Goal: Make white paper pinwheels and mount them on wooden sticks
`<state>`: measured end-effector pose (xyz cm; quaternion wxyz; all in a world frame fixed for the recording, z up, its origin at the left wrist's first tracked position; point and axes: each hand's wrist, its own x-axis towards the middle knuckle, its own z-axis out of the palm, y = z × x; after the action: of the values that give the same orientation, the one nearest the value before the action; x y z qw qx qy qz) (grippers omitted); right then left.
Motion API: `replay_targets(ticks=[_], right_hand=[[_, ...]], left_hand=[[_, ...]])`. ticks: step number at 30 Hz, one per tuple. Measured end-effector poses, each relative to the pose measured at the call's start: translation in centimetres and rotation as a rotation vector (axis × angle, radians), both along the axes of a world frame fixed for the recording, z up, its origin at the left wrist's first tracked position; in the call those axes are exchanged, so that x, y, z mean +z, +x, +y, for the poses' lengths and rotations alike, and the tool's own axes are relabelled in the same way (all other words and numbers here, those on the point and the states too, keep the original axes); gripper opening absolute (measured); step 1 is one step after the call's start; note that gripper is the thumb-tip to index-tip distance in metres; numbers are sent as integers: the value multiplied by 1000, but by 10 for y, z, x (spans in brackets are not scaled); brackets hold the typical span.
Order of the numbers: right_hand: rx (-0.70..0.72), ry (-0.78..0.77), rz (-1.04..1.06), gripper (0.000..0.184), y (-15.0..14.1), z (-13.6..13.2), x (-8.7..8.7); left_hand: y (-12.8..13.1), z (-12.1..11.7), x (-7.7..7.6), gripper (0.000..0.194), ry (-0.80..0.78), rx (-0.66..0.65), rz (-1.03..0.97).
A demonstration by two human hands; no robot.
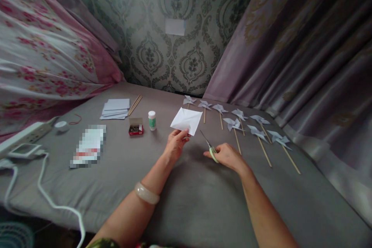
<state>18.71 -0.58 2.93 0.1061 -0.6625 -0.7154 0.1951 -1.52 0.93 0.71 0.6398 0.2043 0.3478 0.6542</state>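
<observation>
A creased white paper square [186, 119] is pinched at its lower corner by my left hand [176, 142], held up above the grey cloth. My right hand [226, 155] grips a pair of scissors [213, 152] by pale green handles. The blades point up and left toward the paper but stay apart from it. Several white paper pinwheels [233, 123] on wooden sticks lie to the right of both hands. Left of the paper stand a small white-capped bottle with a green label [152, 121] and an open red box of small metal pieces [136, 128].
A stack of white paper [115, 108] and several wooden sticks [135, 104] lie at the back left. A power strip [26, 137] with a white cable [50, 201] runs along the left edge. Patterned wall and curtains [279, 46] border the surface.
</observation>
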Motion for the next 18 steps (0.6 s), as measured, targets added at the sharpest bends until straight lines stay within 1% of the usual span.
replay_targets(ticks=[3, 5, 8, 11, 14, 16, 18], right_hand=[[-20, 38, -96, 49, -19, -4, 7], [-45, 75, -141, 49, -35, -8, 10], [-57, 113, -206, 49, -57, -14, 11], [-55, 147, -235, 45, -70, -19, 11], [-78, 109, -156, 41, -71, -18, 7], [-66, 57, -27, 38, -65, -13, 2], [-10, -16, 151, 34, -58, -7, -4]], left_hand=[[7, -5, 1, 34, 32, -65, 8], [12, -9, 0, 31, 54, -82, 27], [19, -14, -2, 30, 68, -152, 69], [20, -17, -3, 31, 51, -236, 124], [19, -18, -2, 32, 20, -220, 187], [19, -18, -2, 32, 20, -208, 218], [19, -17, -3, 31, 44, -200, 256]])
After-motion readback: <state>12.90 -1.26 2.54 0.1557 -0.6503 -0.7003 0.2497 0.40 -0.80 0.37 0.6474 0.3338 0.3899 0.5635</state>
